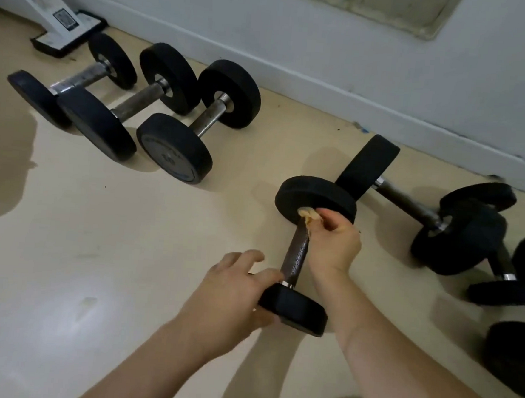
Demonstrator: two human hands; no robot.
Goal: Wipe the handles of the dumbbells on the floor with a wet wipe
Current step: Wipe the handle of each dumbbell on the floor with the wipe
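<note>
- Right now the right hand (334,244) pinches a scrunched-up wet wipe (308,216) against the top of the handle (296,251), just under the far weight (315,196); its fingers are curled tight on the wipe.
- The left hand (239,290) holds the near weight (296,313) of the same small dumbbell (294,263); one finger lies over the top of the weight and the thumb seems to go under it; the other fingers stick up and touch nothing.
- The small dumbbell sits tipped between both hands, above the tan floor (96,249); I cannot tell if the near weight rests on the floor or is lifted.
- The wipe looks small and bunched; it might rub only one side of the bumpy handle, so dirt could stay on the back.
- The left hand's hold looks light; if it slips, the heavy dumbbell could roll or drop, and it could hurt fingers or bang the floor.
- A long dumbbell (407,202) lies just behind the far weight; a big push could knock the two together.
- Three dumbbells (137,103) lie by the wall (298,30) on the left; I cannot tell if their handles are clean.
</note>
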